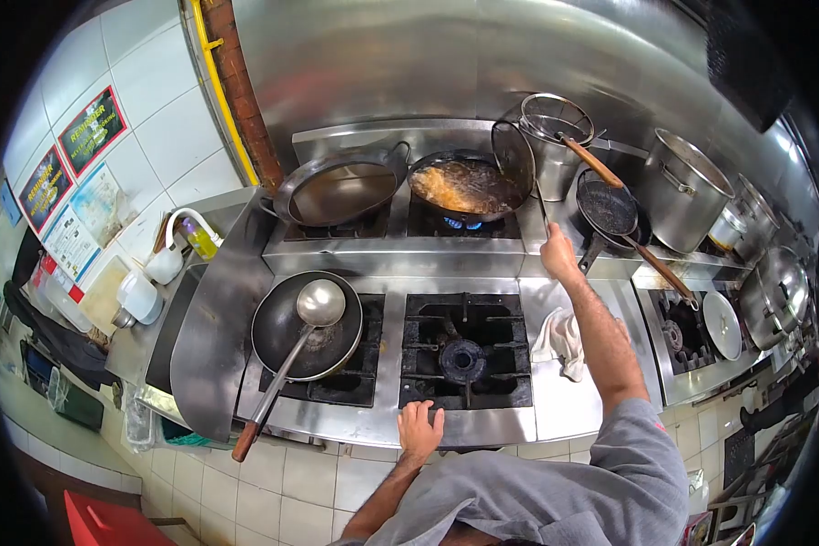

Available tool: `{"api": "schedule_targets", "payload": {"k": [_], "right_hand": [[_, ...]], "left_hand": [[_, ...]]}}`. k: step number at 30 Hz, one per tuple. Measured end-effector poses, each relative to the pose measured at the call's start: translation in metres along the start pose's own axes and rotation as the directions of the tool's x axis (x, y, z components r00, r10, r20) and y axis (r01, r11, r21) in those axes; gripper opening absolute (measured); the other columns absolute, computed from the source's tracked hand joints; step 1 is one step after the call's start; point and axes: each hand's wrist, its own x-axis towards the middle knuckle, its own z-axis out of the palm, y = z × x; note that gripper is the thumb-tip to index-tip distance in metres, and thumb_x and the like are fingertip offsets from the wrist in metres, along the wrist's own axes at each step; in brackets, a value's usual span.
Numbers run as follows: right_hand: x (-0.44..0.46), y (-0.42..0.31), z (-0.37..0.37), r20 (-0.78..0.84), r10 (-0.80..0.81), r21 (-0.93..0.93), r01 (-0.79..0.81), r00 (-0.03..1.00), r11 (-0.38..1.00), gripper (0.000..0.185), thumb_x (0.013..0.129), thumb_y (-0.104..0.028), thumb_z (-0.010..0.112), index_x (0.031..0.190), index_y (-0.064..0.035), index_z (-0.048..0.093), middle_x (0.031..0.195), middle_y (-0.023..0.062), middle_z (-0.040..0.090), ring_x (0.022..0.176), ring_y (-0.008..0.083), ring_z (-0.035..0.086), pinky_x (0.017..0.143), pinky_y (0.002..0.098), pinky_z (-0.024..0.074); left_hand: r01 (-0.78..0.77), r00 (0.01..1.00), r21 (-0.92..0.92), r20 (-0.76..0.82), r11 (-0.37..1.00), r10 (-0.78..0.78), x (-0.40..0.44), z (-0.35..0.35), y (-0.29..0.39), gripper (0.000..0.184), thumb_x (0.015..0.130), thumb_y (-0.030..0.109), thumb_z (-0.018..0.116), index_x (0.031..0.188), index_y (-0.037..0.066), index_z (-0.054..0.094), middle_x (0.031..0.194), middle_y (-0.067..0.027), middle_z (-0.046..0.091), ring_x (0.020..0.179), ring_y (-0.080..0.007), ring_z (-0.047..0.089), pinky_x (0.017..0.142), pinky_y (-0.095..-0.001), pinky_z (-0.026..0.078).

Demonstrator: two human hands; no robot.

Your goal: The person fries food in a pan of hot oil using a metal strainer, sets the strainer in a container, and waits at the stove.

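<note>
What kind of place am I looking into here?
Most likely a commercial kitchen: a steel range with several burners, a wok of bubbling food over a lit flame, and big metal stockpots along the back.

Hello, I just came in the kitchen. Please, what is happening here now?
A person is at the stove. Their right hand holds a long-handled round tool at the right side of the back wok, where golden food bubbles over a blue flame. Their left hand rests at the stove's front edge. A ladle lies in the front wok.
</note>
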Motion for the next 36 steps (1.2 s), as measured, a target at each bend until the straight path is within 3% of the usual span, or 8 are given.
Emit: {"api": "schedule_targets", "payload": {"k": [2,3,5,9,11,19,30,36], "right_hand": [[-0.001,-0.021,-0.014,0.233,0.205,0.202,-0.253,0.951,0.946,0.026,0.080,-0.003,0.043,0.105,0.0034,0.046,0.076,0.0253,0.059,0.062,0.0346,0.062,0.054,0.0538,0.0468],[0.006,-0.018,-0.008,0.234,0.203,0.203,-0.252,0.951,0.946,0.026,0.080,-0.003,0.043,0.105,0.0034,0.046,0.076,0.0253,0.059,0.062,0.0346,0.062,0.054,0.0538,0.0468],[0.023,-0.011,0.009,0.408,0.196,0.442,-0.381,0.892,0.812,0.021,0.082,-0.003,0.037,0.100,0.0009,0.048,0.061,0.0112,0.049,0.040,0.0179,0.048,0.032,0.0396,0.0365],[0.040,-0.013,0.029,0.523,0.215,0.580,-0.529,0.825,0.619,0.007,0.085,-0.007,0.038,0.087,-0.0036,0.045,0.057,0.0058,0.043,0.038,0.0158,0.042,0.032,0.0358,0.0339],[0.044,-0.014,0.039,0.591,0.117,0.701,-0.580,0.798,0.416,0.002,0.083,-0.004,0.041,0.085,-0.0046,0.042,0.059,0.0071,0.044,0.040,0.0174,0.039,0.036,0.0368,0.0343],[0.038,-0.027,0.071,0.664,0.034,0.745,-0.664,0.747,0.054,0.014,0.084,-0.003,0.045,0.093,-0.0119,0.039,0.059,0.0027,0.043,0.040,0.0135,0.037,0.036,0.0306,0.0295],[0.032,-0.040,0.069,0.562,0.012,0.817,-0.558,0.827,0.144,0.019,0.084,-0.002,0.046,0.099,-0.0099,0.039,0.058,0.0034,0.043,0.037,0.0152,0.038,0.032,0.0326,0.0305],[0.021,-0.022,0.037,0.363,0.096,0.745,-0.350,0.927,0.568,0.039,0.081,-0.001,0.048,0.119,-0.0045,0.041,0.062,0.0097,0.052,0.038,0.0187,0.046,0.032,0.0354,0.0364]], "left_hand": [[0.005,1.000,0.003,-0.002,1.000,-0.005,0.000,0.000,0.000,0.031,0.079,0.028,0.064,0.101,0.006,0.057,0.096,-0.0093,0.052,0.093,-0.0273,0.050,0.077,-0.0415,0.038],[0.004,1.000,0.000,-0.002,1.000,-0.004,0.000,-0.001,0.000,0.031,0.079,0.028,0.064,0.101,0.006,0.057,0.096,-0.0094,0.052,0.093,-0.0273,0.050,0.077,-0.0415,0.038],[0.001,1.000,-0.001,-0.005,1.000,-0.001,0.001,-0.001,0.001,0.031,0.079,0.027,0.064,0.101,0.006,0.057,0.096,-0.0094,0.052,0.093,-0.0274,0.050,0.077,-0.0415,0.038],[0.005,1.000,-0.015,-0.016,1.000,-0.006,0.000,0.000,0.000,0.031,0.078,0.027,0.065,0.100,0.006,0.058,0.095,-0.0103,0.051,0.093,-0.0280,0.050,0.077,-0.0418,0.037],[0.016,1.000,-0.021,-0.018,1.000,-0.016,0.001,0.000,0.000,0.031,0.078,0.028,0.065,0.098,0.006,0.058,0.095,-0.0110,0.051,0.093,-0.0286,0.050,0.078,-0.0422,0.037],[0.008,1.000,-0.002,-0.017,1.000,-0.008,0.001,0.002,0.000,0.030,0.078,0.027,0.065,0.098,0.006,0.058,0.094,-0.0112,0.051,0.092,-0.0291,0.050,0.077,-0.0419,0.038],[0.018,1.000,0.022,0.005,1.000,-0.018,0.000,0.001,0.000,0.032,0.079,0.028,0.064,0.101,0.006,0.058,0.096,-0.0104,0.052,0.093,-0.0275,0.050,0.077,-0.0415,0.037],[0.016,1.000,0.009,-0.009,1.000,-0.016,0.000,0.001,0.001,0.032,0.078,0.028,0.065,0.100,0.006,0.058,0.095,-0.0104,0.052,0.093,-0.0283,0.050,0.077,-0.0417,0.037]]}}
